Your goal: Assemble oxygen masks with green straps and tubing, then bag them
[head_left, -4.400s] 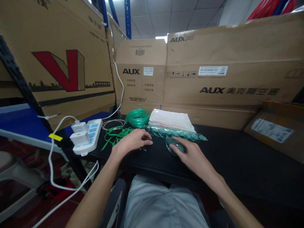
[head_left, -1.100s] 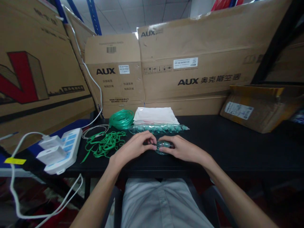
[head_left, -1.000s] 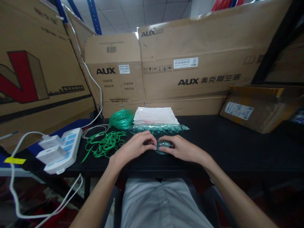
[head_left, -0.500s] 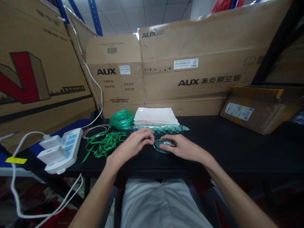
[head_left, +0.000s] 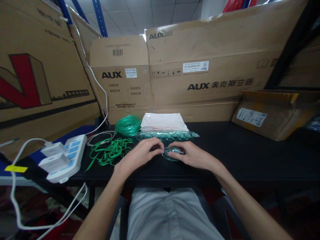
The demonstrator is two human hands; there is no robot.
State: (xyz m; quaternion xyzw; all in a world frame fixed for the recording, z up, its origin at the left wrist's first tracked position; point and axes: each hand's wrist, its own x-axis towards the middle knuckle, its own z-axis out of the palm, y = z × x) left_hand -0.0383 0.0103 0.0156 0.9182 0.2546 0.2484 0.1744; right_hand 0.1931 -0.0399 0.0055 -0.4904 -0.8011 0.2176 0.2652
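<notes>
A clear greenish plastic mask (head_left: 170,157) lies low over the black table near its front edge. My right hand (head_left: 191,154) is closed round its right side, thumb on top. The fingertips of my left hand (head_left: 147,150) are pinched together at the mask's left rim; whatever is between them is too small to make out. Just behind the hands is a row of clear green plastic pieces (head_left: 172,135), with white flat packets (head_left: 163,121) beyond it. Coiled green tubing (head_left: 128,125) and a tangle of green straps (head_left: 110,151) lie left of my left hand.
A white power strip (head_left: 72,156) with plugged-in adapters and cables is at the table's left. Large cardboard panels (head_left: 190,96) stand along the back. A taped carton (head_left: 265,113) sits at the back right of the black table (head_left: 250,160).
My left hand has shifted slightly right and down, its fingertips still pinched at the mask's rim. The right hand and the mask have hardly moved.
</notes>
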